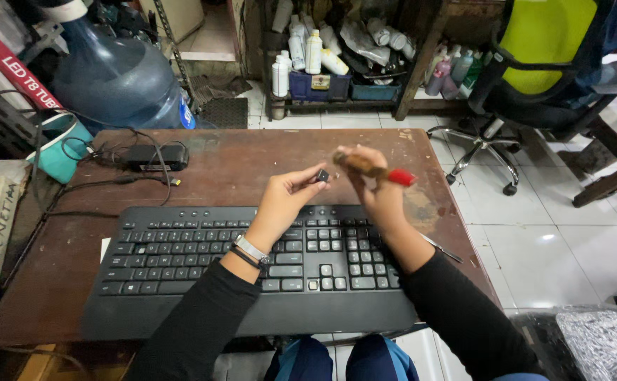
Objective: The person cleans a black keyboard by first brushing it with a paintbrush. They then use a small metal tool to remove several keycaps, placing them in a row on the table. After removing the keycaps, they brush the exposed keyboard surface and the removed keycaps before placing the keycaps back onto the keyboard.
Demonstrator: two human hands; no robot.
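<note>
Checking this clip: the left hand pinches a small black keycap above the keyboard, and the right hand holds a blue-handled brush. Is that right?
One detail is off: the brush in the right hand has a red handle, not blue, as the head view shows. The rest holds: the left hand pinches a small black keycap above the keyboard.

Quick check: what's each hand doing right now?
Left hand: pinching a small black keycap.
Right hand: closed on a brush with a red handle.
</note>
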